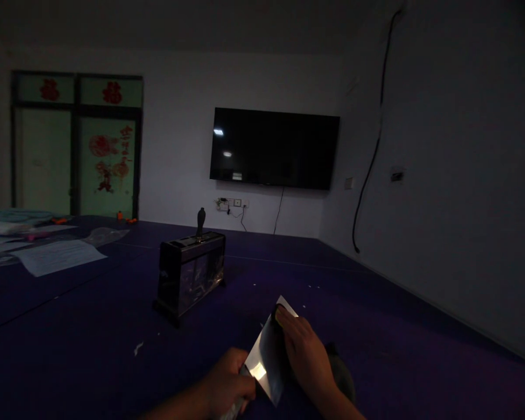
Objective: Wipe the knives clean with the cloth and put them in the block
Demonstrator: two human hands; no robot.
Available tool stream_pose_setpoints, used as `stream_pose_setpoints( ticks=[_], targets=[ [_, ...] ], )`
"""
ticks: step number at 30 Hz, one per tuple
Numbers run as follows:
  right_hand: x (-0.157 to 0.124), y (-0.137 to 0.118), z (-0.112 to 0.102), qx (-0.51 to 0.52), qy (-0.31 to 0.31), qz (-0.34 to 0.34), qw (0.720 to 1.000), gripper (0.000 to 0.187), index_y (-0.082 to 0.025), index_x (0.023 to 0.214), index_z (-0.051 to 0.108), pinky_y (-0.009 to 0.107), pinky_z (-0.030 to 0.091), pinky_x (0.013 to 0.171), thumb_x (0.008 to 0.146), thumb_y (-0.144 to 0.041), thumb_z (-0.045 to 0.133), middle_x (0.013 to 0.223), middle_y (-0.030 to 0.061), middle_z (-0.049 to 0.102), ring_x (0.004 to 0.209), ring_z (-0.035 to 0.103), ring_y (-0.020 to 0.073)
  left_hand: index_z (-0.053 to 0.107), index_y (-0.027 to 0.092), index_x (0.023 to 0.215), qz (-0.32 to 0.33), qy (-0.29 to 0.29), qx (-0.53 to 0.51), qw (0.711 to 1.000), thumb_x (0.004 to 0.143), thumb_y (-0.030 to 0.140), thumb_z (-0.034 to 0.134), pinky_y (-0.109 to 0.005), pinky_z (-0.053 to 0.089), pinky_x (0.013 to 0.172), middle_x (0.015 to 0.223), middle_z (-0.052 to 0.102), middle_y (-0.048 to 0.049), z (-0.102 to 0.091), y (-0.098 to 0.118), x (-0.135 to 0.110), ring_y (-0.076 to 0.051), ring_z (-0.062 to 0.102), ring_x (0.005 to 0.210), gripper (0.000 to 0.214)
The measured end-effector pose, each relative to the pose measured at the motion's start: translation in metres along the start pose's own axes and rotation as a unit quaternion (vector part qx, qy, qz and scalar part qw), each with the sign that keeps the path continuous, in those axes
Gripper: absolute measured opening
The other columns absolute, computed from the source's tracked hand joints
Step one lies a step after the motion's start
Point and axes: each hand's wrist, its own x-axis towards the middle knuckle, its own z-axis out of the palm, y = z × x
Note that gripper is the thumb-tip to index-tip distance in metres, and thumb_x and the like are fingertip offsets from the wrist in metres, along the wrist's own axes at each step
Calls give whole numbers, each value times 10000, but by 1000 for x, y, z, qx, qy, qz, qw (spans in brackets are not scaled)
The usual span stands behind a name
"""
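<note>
My left hand [230, 382] is closed around the pale handle of a cleaver [265, 356]. Its broad, shiny blade points up and away, catching a bright reflection. My right hand [306, 353] is closed over a small dark and yellow pad [278, 315], pressed to the blade near its far end; the fingers cover most of it. Beyond the hands, to the left, stands a knife block [201, 280] with see-through sides and a dark frame. One dark knife handle [200, 223] sticks up from its top.
A dark rounded object [343, 376] lies partly hidden behind my right wrist. Printed papers [59, 256] and clear plastic [106, 235] lie on the purple tabletop [280, 268] at left. White scraps [138, 348] are scattered about. A wall [441, 233] borders the right side.
</note>
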Motion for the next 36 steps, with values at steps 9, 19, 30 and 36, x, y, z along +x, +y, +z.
stream_pose_setpoints(
  ticks=[9,19,30,36],
  targets=[
    [0,11,7,-50,34,57,997,450,-174,1207,481,364,377,886,794,-106,315,1220,54,513,1071,484,201,502,142,577,-5,19,-12,1000,463,174,510,-182,213,354,403,423,67,-4,-6,2,-48,332,332,118],
    [-3,2,0,-15,8,45,999,424,-204,1124,555,317,403,871,752,-112,374,1171,27,555,1023,519,181,508,147,637,-14,35,-26,999,468,173,521,-176,207,346,411,445,70,-3,-10,5,-50,335,323,171],
    [1,14,5,-71,30,58,995,455,-169,1224,460,349,367,878,799,-105,313,1234,40,499,1053,484,201,488,158,600,-41,-6,2,999,476,167,526,-175,222,353,408,433,79,-6,1,-2,-50,339,321,129],
    [0,10,3,-67,28,68,995,424,-162,1187,499,343,364,878,813,-126,302,1200,46,527,1043,498,201,501,157,597,-33,16,-19,999,468,180,529,-166,207,338,390,434,83,-5,-7,2,-48,336,310,134]
  ],
)
